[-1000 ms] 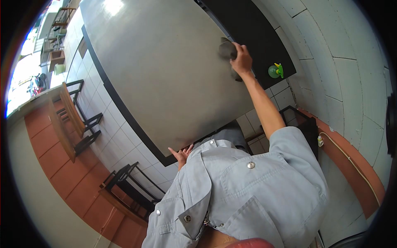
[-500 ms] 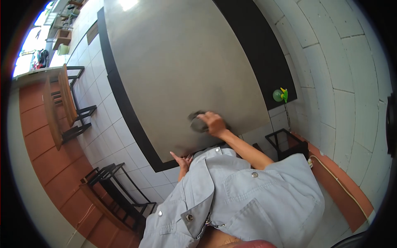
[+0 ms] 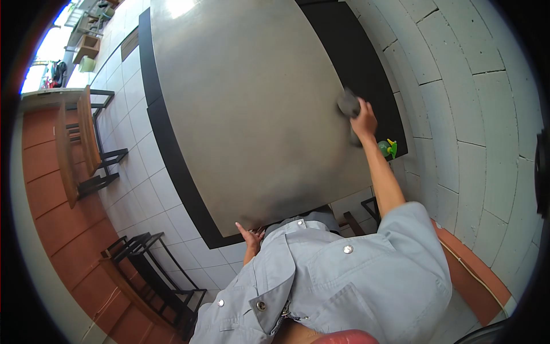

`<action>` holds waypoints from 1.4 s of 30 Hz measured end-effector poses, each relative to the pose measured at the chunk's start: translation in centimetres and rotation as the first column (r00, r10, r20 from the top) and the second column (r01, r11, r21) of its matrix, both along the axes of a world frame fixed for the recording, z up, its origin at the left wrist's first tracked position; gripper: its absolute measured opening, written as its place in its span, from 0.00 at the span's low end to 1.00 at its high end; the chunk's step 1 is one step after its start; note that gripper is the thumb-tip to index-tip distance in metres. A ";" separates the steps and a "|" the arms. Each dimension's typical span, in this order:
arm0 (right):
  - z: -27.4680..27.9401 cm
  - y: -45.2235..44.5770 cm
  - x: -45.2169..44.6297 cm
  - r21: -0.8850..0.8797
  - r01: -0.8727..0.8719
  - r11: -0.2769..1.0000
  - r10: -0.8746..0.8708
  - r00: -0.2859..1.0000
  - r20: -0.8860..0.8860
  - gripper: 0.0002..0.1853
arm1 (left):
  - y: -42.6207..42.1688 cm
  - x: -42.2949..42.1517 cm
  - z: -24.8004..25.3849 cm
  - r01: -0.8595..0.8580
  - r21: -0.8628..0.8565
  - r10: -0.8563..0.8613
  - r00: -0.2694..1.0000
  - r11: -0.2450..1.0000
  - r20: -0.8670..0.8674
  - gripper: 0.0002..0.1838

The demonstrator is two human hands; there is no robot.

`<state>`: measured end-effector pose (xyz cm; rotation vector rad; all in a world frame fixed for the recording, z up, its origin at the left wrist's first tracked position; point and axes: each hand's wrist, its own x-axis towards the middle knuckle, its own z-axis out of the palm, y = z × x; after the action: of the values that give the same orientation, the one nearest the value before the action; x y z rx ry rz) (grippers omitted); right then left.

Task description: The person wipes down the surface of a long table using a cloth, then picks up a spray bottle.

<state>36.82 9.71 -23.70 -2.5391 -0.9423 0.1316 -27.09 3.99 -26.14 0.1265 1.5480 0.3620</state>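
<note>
My right hand [image 3: 365, 121] is closed on a dark grey cloth [image 3: 348, 105], slightly smeared by motion. The cloth lies at the right edge of the table's shiny metal-like top [image 3: 252, 109], where it meets the black border [image 3: 366, 69]. At the near left edge of the table rests my left hand [image 3: 250, 236], thumb stretched out and nothing visible in it. Just beside my right forearm stands a green spray bottle [image 3: 385, 149] with a yellow-green trigger head, partly hidden by the arm.
A white block wall [image 3: 458, 114] runs close along the right. Left of the table, white floor tiles [image 3: 140, 149] lead to a wooden bench [image 3: 94, 132] with black legs. A black-framed stool [image 3: 154, 269] stands at the lower left.
My right hand has swept the cloth away from my body and to the right, from the near middle of the tabletop to its right edge. My left hand stays at the near edge.
</note>
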 end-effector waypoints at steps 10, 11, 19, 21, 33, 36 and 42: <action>2.5 -10.4 -23.0 0.156 -0.313 0.937 0.349 0.850 -0.395 0.39 | 1.6 1.4 0.4 -0.208 -0.002 0.204 0.961 0.978 0.187 0.77; 0.7 -8.6 -25.5 0.164 -0.461 0.872 0.488 0.796 -0.359 0.39 | 1.4 1.3 -0.1 -0.223 -0.015 0.222 0.958 0.975 0.181 0.77; -2.4 10.2 -19.3 0.175 -0.557 0.812 0.567 0.824 -0.007 0.36 | 1.3 0.7 -0.4 -0.180 -0.023 0.181 0.970 0.983 0.160 0.76; -2.9 11.6 -13.1 0.094 -0.390 0.916 0.393 0.919 -0.018 0.35 | 1.3 -0.1 -0.9 -0.164 -0.018 0.165 0.970 0.986 0.179 0.75; -0.4 -6.7 -16.5 0.103 -0.062 0.993 0.080 0.980 -0.184 0.41 | 0.4 -0.4 -3.2 -0.206 0.067 0.199 0.975 0.976 0.099 0.69; 0.2 -1.0 -22.7 0.136 -0.296 0.945 0.319 0.926 -0.201 0.36 | 0.3 -0.9 -2.6 -0.207 0.012 0.204 0.971 0.978 0.128 0.72; -4.3 13.7 -17.1 0.239 -0.380 0.894 0.398 0.917 -0.032 0.35 | 1.5 -4.8 -1.3 -0.182 -0.204 0.215 0.965 0.962 0.152 0.75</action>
<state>19.69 23.41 -28.02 -2.0933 -1.3425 0.2280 -31.86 5.50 -27.48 -0.2061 1.4175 0.3726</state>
